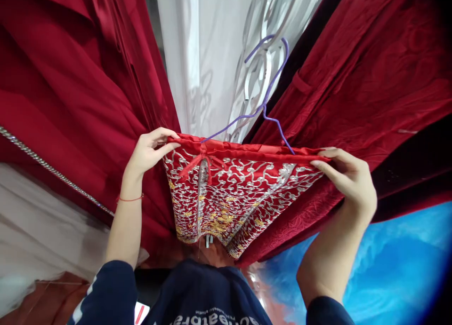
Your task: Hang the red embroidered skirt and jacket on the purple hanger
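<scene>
A red skirt (243, 188) with silver scrolling embroidery and gold flowers is stretched out in front of me. Its satin waistband carries a small tied red bow (203, 160). My left hand (150, 148) pinches the left end of this band between thumb and fingers. At the opposite end, my right hand (348, 174) grips the band in the same way. A purple hanger (270, 87) rises behind the skirt; its lower ends dip inside the waistband. The hanger's hook is up by white metal scrollwork (263, 75); whether it hangs there I cannot tell.
Dark red garments hang on the left (70, 80) and right (381, 75), close around my arms. White fabric (212, 43) hangs behind the scrollwork. A beaded silver trim (58, 172) crosses the left side. Bright blue fabric or backdrop (399, 264) lies at lower right.
</scene>
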`<state>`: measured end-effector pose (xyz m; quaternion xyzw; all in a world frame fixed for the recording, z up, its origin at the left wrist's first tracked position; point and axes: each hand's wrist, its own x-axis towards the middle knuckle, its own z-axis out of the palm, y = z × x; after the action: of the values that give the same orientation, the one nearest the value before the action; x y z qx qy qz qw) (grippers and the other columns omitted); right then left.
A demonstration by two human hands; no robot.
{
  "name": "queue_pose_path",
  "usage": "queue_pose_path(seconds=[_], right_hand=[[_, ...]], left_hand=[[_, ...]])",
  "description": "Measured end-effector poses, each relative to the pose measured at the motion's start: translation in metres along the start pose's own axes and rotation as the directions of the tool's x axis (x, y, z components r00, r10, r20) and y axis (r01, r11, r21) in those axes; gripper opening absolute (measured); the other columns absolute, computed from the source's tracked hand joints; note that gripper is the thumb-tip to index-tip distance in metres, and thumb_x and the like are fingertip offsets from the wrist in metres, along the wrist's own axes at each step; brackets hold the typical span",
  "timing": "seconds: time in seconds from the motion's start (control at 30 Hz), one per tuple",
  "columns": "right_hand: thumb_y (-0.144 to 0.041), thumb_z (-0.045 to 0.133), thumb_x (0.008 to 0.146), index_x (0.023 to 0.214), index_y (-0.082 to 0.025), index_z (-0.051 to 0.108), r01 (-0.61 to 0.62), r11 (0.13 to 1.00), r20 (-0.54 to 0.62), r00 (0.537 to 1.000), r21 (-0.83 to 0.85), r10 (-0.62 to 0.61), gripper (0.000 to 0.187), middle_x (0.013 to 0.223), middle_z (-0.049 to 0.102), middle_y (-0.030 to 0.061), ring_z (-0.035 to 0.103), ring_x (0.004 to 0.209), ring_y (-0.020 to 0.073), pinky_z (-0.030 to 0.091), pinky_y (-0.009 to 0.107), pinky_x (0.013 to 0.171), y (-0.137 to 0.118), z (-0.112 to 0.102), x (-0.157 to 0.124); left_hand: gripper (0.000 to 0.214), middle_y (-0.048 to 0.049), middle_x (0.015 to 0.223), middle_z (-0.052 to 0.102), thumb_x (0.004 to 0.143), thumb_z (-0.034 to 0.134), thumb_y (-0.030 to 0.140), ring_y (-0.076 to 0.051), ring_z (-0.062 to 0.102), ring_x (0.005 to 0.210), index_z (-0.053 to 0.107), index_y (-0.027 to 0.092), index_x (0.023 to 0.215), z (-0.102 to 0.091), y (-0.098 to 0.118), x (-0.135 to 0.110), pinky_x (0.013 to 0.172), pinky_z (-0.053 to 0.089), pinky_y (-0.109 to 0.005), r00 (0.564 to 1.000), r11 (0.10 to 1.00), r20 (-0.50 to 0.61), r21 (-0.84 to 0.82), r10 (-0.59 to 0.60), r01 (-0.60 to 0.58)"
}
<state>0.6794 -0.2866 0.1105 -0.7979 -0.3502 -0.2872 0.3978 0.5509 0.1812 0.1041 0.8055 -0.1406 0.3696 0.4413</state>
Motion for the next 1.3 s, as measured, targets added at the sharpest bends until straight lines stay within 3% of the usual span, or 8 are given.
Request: queue_pose_path(seconds=[0.27, 0.5, 0.63, 0.73, 0.9, 1.03, 1.17, 1.3], right_hand=[[-0.048, 0.076, 0.077, 0.079, -0.02, 0.063, -0.064, 0.98, -0.31, 0.943, 0.188, 0.121, 0.031, 0.06, 0.052, -0.0034, 0.04, 0.048, 0.0072, 0.027, 0.024, 0.046, -0.004, 0.028, 0.025], [-0.041, 0.081, 0.068, 0.097, -0.022, 0.067, -0.261, 0.865, -0.034, 0.952, 0.429, 0.304, 0.038, 0.074, 0.066, 0.0019, 0.054, 0.057, 0.0122, 0.04, 0.026, 0.053, 0.009, 0.025, 0.009], [-0.047, 0.079, 0.07, 0.069, -0.019, 0.067, -0.281, 0.869, -0.138, 0.922, 0.407, 0.363, 0.03, 0.062, 0.06, 0.0025, 0.048, 0.052, 0.0116, 0.036, 0.028, 0.05, 0.017, 0.032, 0.005], [-0.046, 0.078, 0.073, 0.075, -0.019, 0.069, -0.246, 0.869, -0.203, 0.911, 0.429, 0.358, 0.029, 0.069, 0.064, 0.0046, 0.051, 0.055, 0.0126, 0.039, 0.03, 0.055, 0.015, 0.039, 0.006], [-0.049, 0.079, 0.069, 0.079, -0.02, 0.065, -0.257, 0.864, -0.208, 0.904, 0.432, 0.373, 0.033, 0.075, 0.065, 0.0066, 0.054, 0.062, 0.0146, 0.042, 0.031, 0.059, 0.003, 0.04, 0.008], [-0.049, 0.078, 0.068, 0.079, -0.021, 0.065, -0.254, 0.882, -0.164, 0.926, 0.397, 0.34, 0.033, 0.077, 0.064, 0.0067, 0.053, 0.065, 0.0148, 0.042, 0.03, 0.06, -0.001, 0.034, 0.01], [-0.048, 0.077, 0.069, 0.078, -0.02, 0.065, -0.25, 0.885, -0.094, 0.946, 0.393, 0.309, 0.032, 0.074, 0.062, 0.005, 0.05, 0.063, 0.0136, 0.04, 0.029, 0.057, 0.0, 0.029, 0.011], [-0.047, 0.076, 0.072, 0.076, -0.02, 0.065, -0.236, 0.885, -0.055, 0.958, 0.402, 0.281, 0.029, 0.071, 0.061, 0.0034, 0.049, 0.061, 0.0129, 0.04, 0.028, 0.057, -0.002, 0.027, 0.012]], left_hand=[[0.028, 0.0031, 0.075, 0.063, 0.078, 0.08, 0.039, -0.005, 0.057, 0.059, 0.06, 0.021, 0.085, 0.023, -0.002, 0.017, 0.055, 0.045, -0.015, 0.883, 0.979, -0.463, -0.202, -0.074, -0.023], [0.041, -0.0029, 0.078, 0.073, 0.073, 0.082, 0.045, -0.014, 0.069, 0.068, 0.07, 0.017, 0.101, 0.018, -0.003, 0.0, 0.069, 0.057, -0.024, 0.931, 0.87, -0.052, -0.378, -0.361, 0.316], [0.038, -0.0061, 0.085, 0.076, 0.075, 0.079, 0.048, -0.018, 0.072, 0.08, 0.073, 0.015, 0.094, 0.025, -0.001, -0.007, 0.08, 0.058, -0.029, 0.919, 0.906, -0.185, -0.316, -0.349, 0.281], [0.041, -0.0083, 0.098, 0.076, 0.08, 0.073, 0.052, -0.019, 0.072, 0.091, 0.071, 0.016, 0.1, 0.027, 0.008, -0.01, 0.086, 0.057, -0.031, 0.929, 0.953, -0.248, -0.195, -0.275, 0.23], [0.067, -0.0138, 0.135, 0.062, 0.084, 0.06, 0.067, -0.026, 0.058, 0.127, 0.055, 0.021, 0.133, 0.024, 0.04, -0.02, 0.109, 0.045, -0.043, 0.978, 0.993, -0.205, 0.121, 0.041, -0.016], [0.068, -0.011, 0.13, 0.062, 0.066, 0.08, 0.064, -0.031, 0.055, 0.127, 0.064, 0.022, 0.118, 0.043, 0.069, -0.033, 0.113, 0.038, -0.049, 0.926, 0.881, -0.291, 0.465, 0.239, -0.082], [0.04, -0.0049, 0.098, 0.071, 0.073, 0.079, 0.052, -0.023, 0.066, 0.098, 0.066, 0.021, 0.096, 0.074, 0.078, -0.032, 0.096, 0.05, -0.04, 0.944, 0.88, -0.321, 0.467, 0.08, 0.084], [0.031, -0.0002, 0.074, 0.068, 0.084, 0.07, 0.049, -0.014, 0.067, 0.07, 0.062, 0.019, 0.085, 0.089, 0.07, -0.023, 0.074, 0.054, -0.029, 0.891, 0.98, -0.42, 0.012, -0.174, 0.197]])
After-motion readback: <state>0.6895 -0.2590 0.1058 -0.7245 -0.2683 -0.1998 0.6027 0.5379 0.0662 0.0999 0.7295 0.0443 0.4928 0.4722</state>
